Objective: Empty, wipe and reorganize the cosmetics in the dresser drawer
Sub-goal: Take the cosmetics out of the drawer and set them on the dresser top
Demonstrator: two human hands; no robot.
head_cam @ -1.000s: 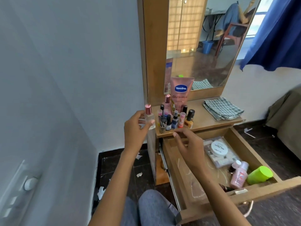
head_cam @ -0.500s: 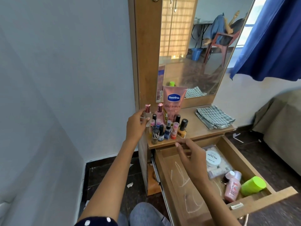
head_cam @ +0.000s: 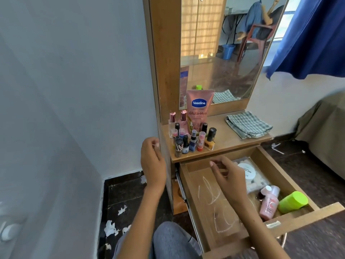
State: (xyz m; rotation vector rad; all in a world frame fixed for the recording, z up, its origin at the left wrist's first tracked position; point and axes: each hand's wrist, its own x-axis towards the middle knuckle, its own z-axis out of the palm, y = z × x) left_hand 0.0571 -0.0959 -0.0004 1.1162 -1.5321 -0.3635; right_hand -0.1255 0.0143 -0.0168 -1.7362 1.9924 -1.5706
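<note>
The wooden drawer stands pulled out, its left half bare with white streaks. At its right lie a clear packet with a round white lid, a pink bottle and a green cup on its side. On the dresser top several small nail-polish and perfume bottles cluster before a pink Vaseline tube; a clear pink-capped bottle stands at the far left. My left hand hovers empty left of the dresser, fingers loosely curled. My right hand hangs over the drawer, fingers apart, holding nothing.
A folded checked cloth lies on the dresser top at right, under the mirror. White paper scraps litter the dark floor at left. A blue curtain and an olive-covered bed are at right. My knee is below the drawer.
My left hand set the clear pink-capped bottle on the dresser's left edge, let go and drew back left. My right hand stayed over the drawer.
</note>
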